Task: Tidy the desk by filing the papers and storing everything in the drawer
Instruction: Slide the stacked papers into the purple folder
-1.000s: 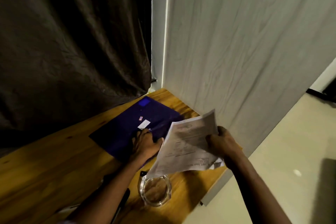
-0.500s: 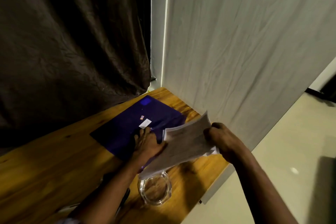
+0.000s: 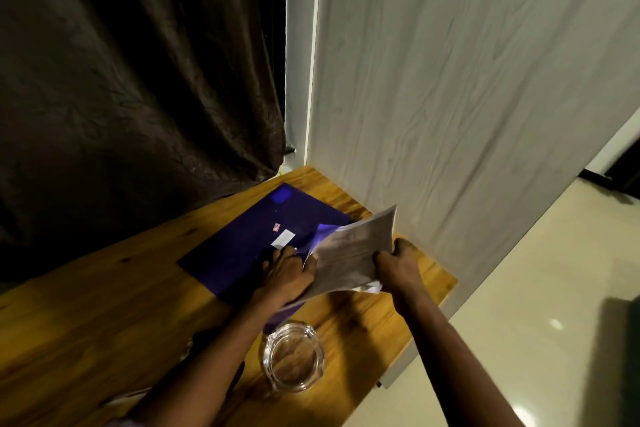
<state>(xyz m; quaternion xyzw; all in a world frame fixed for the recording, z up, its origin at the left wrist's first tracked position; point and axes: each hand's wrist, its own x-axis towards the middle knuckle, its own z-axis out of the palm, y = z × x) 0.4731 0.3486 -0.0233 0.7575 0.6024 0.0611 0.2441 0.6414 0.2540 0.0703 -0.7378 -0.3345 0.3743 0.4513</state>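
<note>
A dark blue folder (image 3: pixel 249 246) with a small white label lies flat on the wooden desk (image 3: pixel 86 315). My left hand (image 3: pixel 289 274) rests on the folder's near right part, its thumb lifting the cover's edge. My right hand (image 3: pixel 396 265) grips a sheaf of printed papers (image 3: pixel 349 253) by its right edge. The papers are tilted low, and their left edge sits under the lifted cover by my left thumb.
A clear glass ashtray (image 3: pixel 293 357) stands near the desk's front edge, below the folder. Something dark and a white strip lie partly hidden under my left forearm. A dark curtain (image 3: pixel 138 80) hangs behind; a white panel (image 3: pixel 467 97) stands right of the desk. Pale floor (image 3: pixel 536 322) lies right.
My right hand has lowered the papers from upright to nearly flat and moved them left to the folder. My left hand has stayed on the folder, lifting its edge.
</note>
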